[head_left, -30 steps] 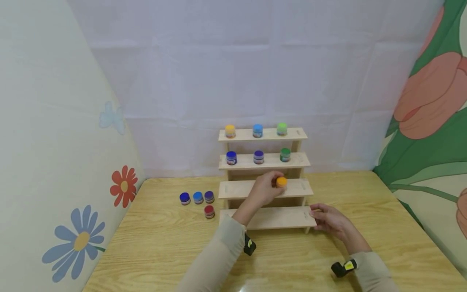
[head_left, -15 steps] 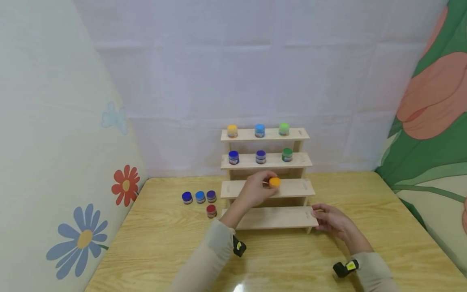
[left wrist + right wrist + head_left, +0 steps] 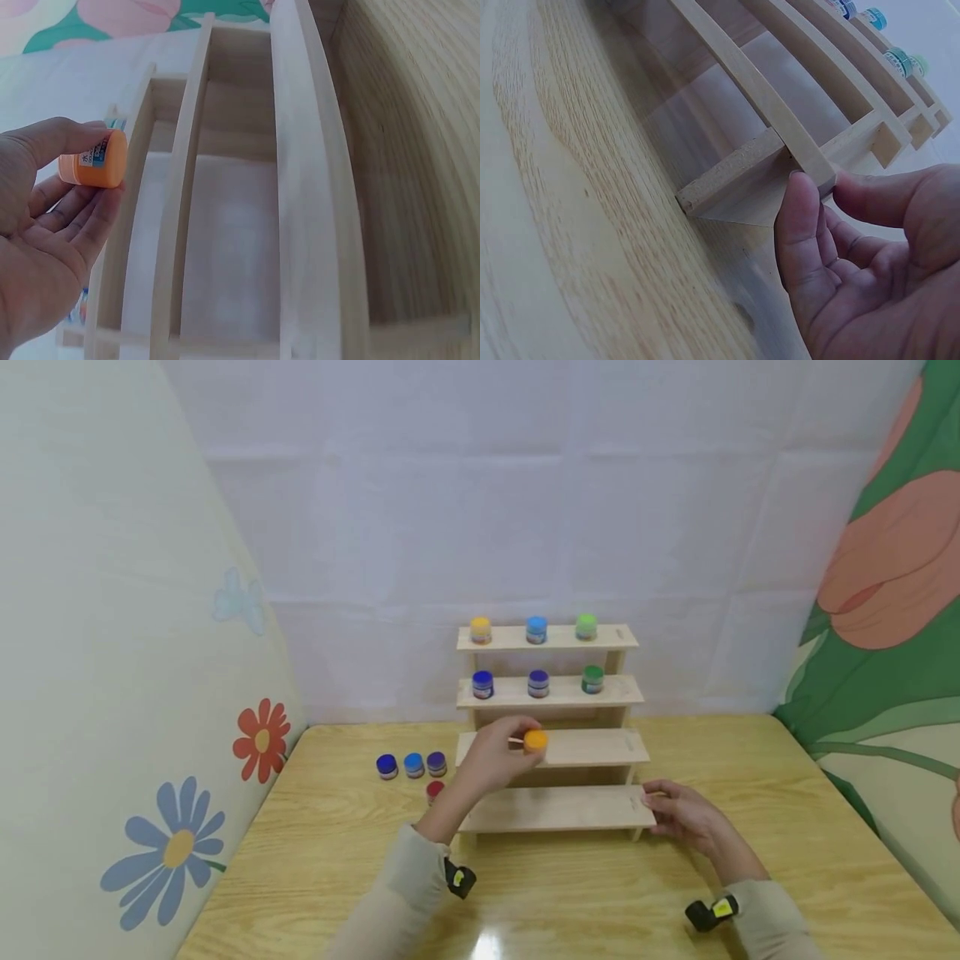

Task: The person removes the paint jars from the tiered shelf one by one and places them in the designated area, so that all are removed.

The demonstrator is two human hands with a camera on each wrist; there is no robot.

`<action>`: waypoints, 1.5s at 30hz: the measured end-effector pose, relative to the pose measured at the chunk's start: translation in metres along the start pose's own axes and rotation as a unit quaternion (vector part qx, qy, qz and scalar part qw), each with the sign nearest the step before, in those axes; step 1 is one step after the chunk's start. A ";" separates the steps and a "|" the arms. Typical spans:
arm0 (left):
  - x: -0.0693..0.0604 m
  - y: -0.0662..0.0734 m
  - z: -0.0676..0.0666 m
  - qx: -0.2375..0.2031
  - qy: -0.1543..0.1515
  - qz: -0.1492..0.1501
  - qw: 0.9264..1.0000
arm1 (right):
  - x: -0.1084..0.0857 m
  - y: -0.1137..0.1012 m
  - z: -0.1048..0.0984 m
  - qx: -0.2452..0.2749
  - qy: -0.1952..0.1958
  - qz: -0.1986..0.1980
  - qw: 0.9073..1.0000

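My left hand [image 3: 495,758] pinches a small orange paint jar [image 3: 536,742] between thumb and fingers, over the second-lowest tier of a stepped wooden rack [image 3: 558,810]. In the left wrist view the jar [image 3: 103,159] is tilted on its side with part of its label showing. At the rack's lower right corner, my right hand [image 3: 686,814] pinches the end of the lowest board, thumb on one face and fingers on the other, as the right wrist view shows at the board's end [image 3: 810,161].
Yellow [image 3: 481,631], light blue [image 3: 536,631] and light green jars [image 3: 587,627] stand on the top tier. Dark blue [image 3: 483,685], purple [image 3: 538,684] and green jars [image 3: 592,680] stand below. Left of the rack, several jars sit on the table, including a partly hidden red jar [image 3: 434,791].
My left hand has moved left along the second-lowest tier with the orange paint jar. My right hand keeps its grip on the board's end. The head view has shifted slightly.
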State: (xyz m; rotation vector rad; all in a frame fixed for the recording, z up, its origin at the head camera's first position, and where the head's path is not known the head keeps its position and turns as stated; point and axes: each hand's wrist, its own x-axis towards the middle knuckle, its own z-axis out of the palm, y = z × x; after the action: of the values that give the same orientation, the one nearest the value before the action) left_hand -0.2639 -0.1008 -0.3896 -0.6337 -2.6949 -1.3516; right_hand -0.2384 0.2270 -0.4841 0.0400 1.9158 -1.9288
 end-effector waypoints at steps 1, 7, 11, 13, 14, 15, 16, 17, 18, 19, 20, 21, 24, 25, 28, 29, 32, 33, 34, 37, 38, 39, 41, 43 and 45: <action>-0.003 -0.001 -0.003 0.001 0.002 -0.002 1.000 | 0.000 0.000 0.000 0.000 0.001 0.001 1.000; -0.016 -0.005 -0.021 -0.010 0.016 -0.014 1.000 | -0.001 0.000 0.001 0.000 0.006 0.004 1.000; -0.022 -0.012 -0.031 -0.022 0.024 -0.023 0.999 | -0.002 0.000 0.001 0.004 0.007 0.005 1.000; -0.025 -0.017 -0.037 -0.023 0.030 -0.023 0.999 | -0.002 0.000 0.001 0.004 0.008 0.005 1.000; -0.026 -0.020 -0.040 -0.023 0.032 -0.023 0.999 | -0.002 0.000 0.001 0.004 0.010 0.006 1.000; -0.028 -0.022 -0.043 -0.026 0.035 -0.022 0.999 | -0.002 0.000 0.002 0.004 0.010 0.007 1.000; -0.029 -0.025 -0.046 -0.026 0.036 -0.023 0.999 | -0.002 0.000 0.002 0.005 0.011 0.008 1.000; -0.031 -0.027 -0.049 -0.026 0.039 -0.022 0.999 | -0.002 0.000 0.002 0.005 0.011 0.009 1.000; -0.032 -0.029 -0.052 -0.026 0.041 -0.020 0.999 | -0.002 0.000 0.002 0.006 0.013 0.009 1.000; -0.033 -0.031 -0.055 -0.025 0.043 -0.020 0.999 | -0.002 0.000 0.002 0.007 0.013 0.009 1.000; -0.034 -0.034 -0.057 -0.023 0.044 -0.018 0.999 | -0.003 0.000 0.002 0.006 0.014 0.009 1.000; -0.035 -0.036 -0.060 -0.024 0.044 -0.019 0.999 | -0.003 0.000 0.002 0.006 0.013 0.008 1.000; -0.038 -0.041 -0.068 -0.024 0.046 -0.024 0.998 | -0.003 0.000 0.002 0.008 0.014 0.006 1.000; -0.039 -0.042 -0.071 -0.024 0.048 -0.029 0.998 | -0.003 0.000 0.002 0.009 0.013 0.006 1.000; -0.044 -0.047 -0.079 -0.020 0.052 -0.046 0.997 | -0.003 0.000 0.002 0.012 0.010 0.005 1.000; -0.045 -0.049 -0.082 -0.017 0.052 -0.047 0.997 | -0.003 0.000 0.002 0.012 0.008 0.004 1.000; -0.048 -0.055 -0.088 -0.004 0.051 -0.051 0.997 | -0.003 0.001 0.001 0.011 0.007 0.003 1.000; -0.049 -0.056 -0.090 -0.002 0.051 -0.052 0.997 | -0.003 0.001 0.000 0.011 0.008 0.003 1.000; -0.050 -0.058 -0.092 -0.001 0.052 -0.055 0.997 | -0.003 0.001 0.000 0.013 0.010 0.003 1.000; -0.055 -0.063 -0.098 -0.002 0.054 -0.067 0.996 | -0.003 0.001 0.001 0.014 0.007 0.001 1.000; -0.056 -0.066 -0.099 -0.001 0.054 -0.068 0.996 | -0.003 0.002 0.001 0.015 0.006 0.001 1.000; -0.058 -0.068 -0.100 0.000 0.054 -0.072 0.996 | -0.003 0.002 0.001 0.016 0.006 0.001 1.000; -0.061 -0.074 -0.101 0.005 0.053 -0.073 0.996 | -0.003 0.002 0.002 0.017 0.001 -0.001 1.000; -0.064 -0.081 -0.102 0.007 0.052 -0.073 0.996 | -0.003 0.003 0.001 0.020 0.000 -0.001 1.000; -0.067 -0.088 -0.103 0.011 0.056 -0.073 0.996 | -0.002 0.003 0.000 0.022 -0.001 -0.001 1.000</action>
State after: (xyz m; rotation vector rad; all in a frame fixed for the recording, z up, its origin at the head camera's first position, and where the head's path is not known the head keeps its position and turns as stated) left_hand -0.2501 -0.2505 -0.4086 -0.3533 -2.7070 -1.3426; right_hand -0.2354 0.2272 -0.4862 0.0498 1.8730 -1.9705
